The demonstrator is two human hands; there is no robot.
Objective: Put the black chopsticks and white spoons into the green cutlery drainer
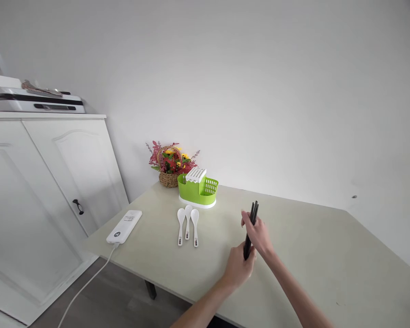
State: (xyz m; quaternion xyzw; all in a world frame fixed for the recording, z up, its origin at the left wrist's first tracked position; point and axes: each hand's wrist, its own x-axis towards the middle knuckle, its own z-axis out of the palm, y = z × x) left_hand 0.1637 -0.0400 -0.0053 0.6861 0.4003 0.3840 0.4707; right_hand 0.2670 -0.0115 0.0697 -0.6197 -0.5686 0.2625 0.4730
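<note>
Your left hand [237, 268] and right hand [259, 234] both clasp the chopsticks [247, 248]. They look black, slender and straight, bundled closely.

This looks like a home: a panelled white cabinet [84, 168], a wicker basket of flowers [168, 180], spoons [188, 212] on a table [153, 241].

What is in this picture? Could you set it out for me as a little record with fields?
Left hand: the left hand grips the lower end of some black chopsticks
Right hand: the right hand holds them higher up, tips showing above
Spoons: three white spoons, side by side on the table
Caddy: green caddy, white base and slotted top, behind the spoons
Flowers: in a wicker basket beside the caddy
Charger: white power bank, cable attached, at the table's left
</note>
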